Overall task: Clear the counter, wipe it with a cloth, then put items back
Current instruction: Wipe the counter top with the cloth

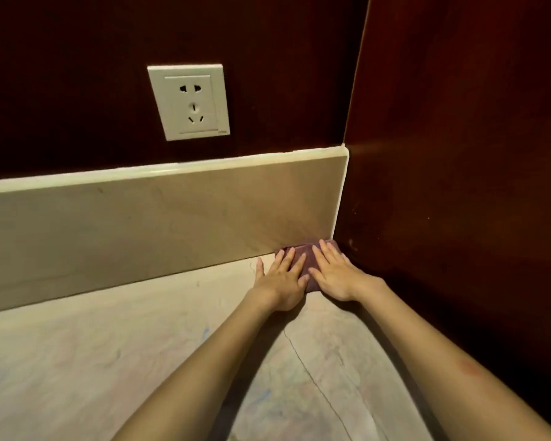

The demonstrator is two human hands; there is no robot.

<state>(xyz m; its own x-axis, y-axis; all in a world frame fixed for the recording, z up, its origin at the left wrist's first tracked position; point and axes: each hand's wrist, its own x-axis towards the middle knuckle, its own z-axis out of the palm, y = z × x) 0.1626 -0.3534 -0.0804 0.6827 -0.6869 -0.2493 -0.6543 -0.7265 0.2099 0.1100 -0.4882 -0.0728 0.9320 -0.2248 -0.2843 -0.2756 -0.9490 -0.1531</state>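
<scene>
Though corner-tucked, cloth (pixel 309 254) under hands (pixel 312 276).

Head view, looking forward and down, close over the counter (pixel 77 361), facing the wall corner (pixel 339 198)

Maroon-looking cloth (pixel 303 254), beige veined counter (pixel 109 361)

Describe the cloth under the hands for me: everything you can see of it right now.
The cloth is a small dull purple-maroon pad, apparently folded, of soft fabric. It lies flat on the pale counter, pushed into the far right corner, where it appears to meet the beige backsplash and the dark wooden side panel. The left hand and right hand press on it side by side with straight fingers, covering most of it; only its far edge and a strip between the hands show.
</scene>
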